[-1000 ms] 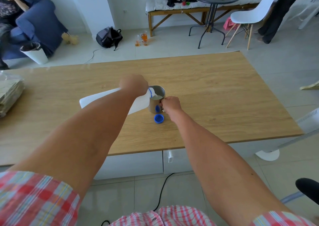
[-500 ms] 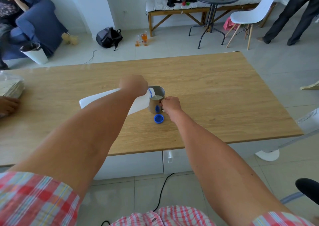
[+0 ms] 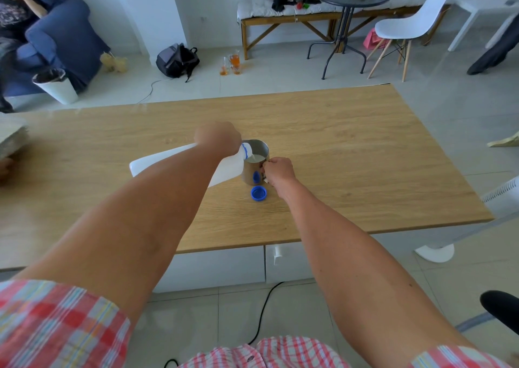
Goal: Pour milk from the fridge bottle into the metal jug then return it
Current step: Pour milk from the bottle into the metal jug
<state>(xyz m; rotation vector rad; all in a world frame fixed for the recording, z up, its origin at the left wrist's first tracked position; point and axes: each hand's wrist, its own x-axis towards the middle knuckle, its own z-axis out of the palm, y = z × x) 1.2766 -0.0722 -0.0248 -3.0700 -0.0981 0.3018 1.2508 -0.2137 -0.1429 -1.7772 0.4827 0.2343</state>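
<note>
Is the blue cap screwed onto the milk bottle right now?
No, the blue cap lies on the table in front of the metal jug, while the open bottle is tipped over the jug.

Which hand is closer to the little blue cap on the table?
Right. The right hand holds the jug handle, just above-right of the blue cap. The left hand grips the milk bottle, farther up-left.
</note>
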